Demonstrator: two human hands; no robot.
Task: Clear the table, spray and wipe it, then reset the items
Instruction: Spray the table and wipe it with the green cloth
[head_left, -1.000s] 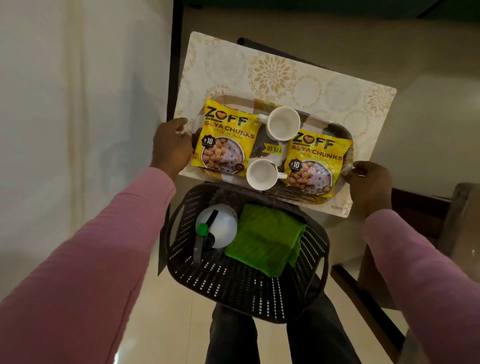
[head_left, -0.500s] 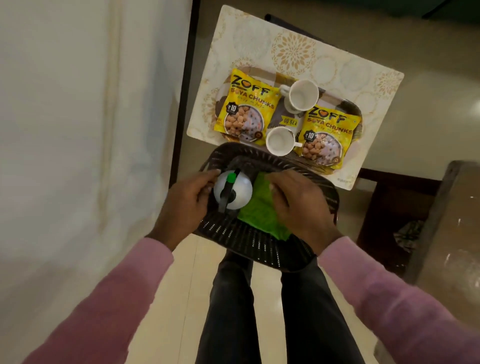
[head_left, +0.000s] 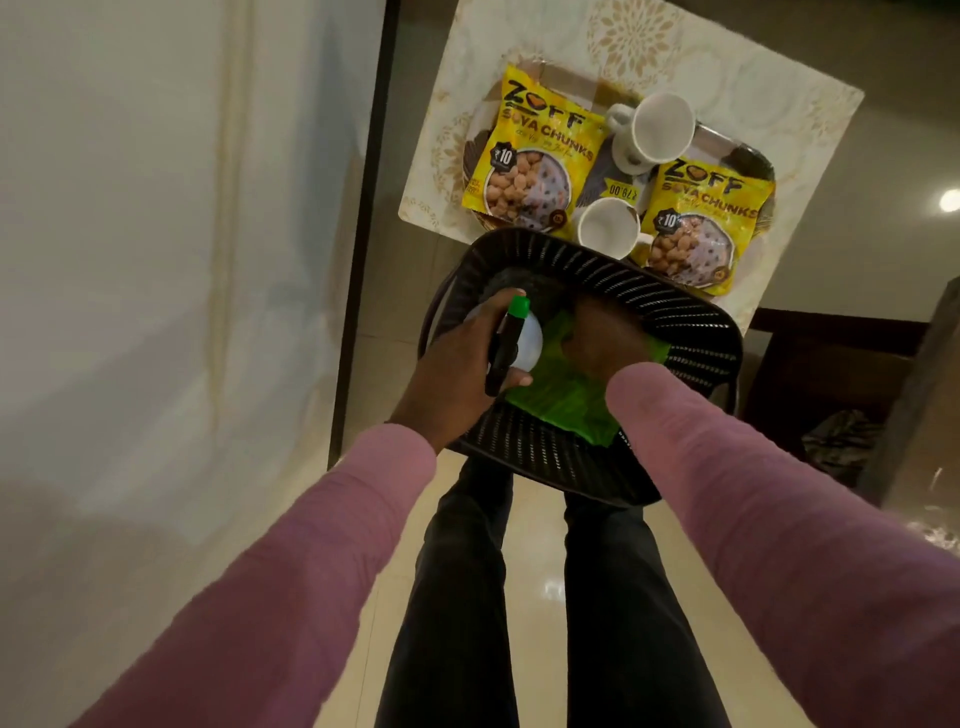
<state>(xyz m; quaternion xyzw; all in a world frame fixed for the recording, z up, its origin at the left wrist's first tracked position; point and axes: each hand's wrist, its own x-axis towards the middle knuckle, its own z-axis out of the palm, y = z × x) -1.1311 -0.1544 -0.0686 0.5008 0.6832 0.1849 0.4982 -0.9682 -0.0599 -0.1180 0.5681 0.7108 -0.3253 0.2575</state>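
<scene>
A black slotted basket (head_left: 670, 317) sits in front of me, near the table's edge. Inside it, my left hand (head_left: 462, 364) is wrapped around a white spray bottle (head_left: 527, 340) with a black trigger and green nozzle. My right hand (head_left: 602, 343), blurred, rests on the green cloth (head_left: 561, 395) in the basket; its grip cannot be made out. Beyond the basket a tray (head_left: 748, 156) lies on a patterned placemat (head_left: 779, 104), carrying two yellow soya-chunk packets (head_left: 535, 156) (head_left: 701, 218) and two white cups (head_left: 660, 127) (head_left: 605, 226).
A white curtain or wall (head_left: 156, 260) fills the left side. A dark wooden chair (head_left: 831, 374) stands to the right, with a tan surface edge behind it. My legs (head_left: 519, 597) stand on a glossy tiled floor.
Both hands left the tray's ends and went down into the basket. The left hand has closed around the spray bottle; the right hand has settled on the green cloth.
</scene>
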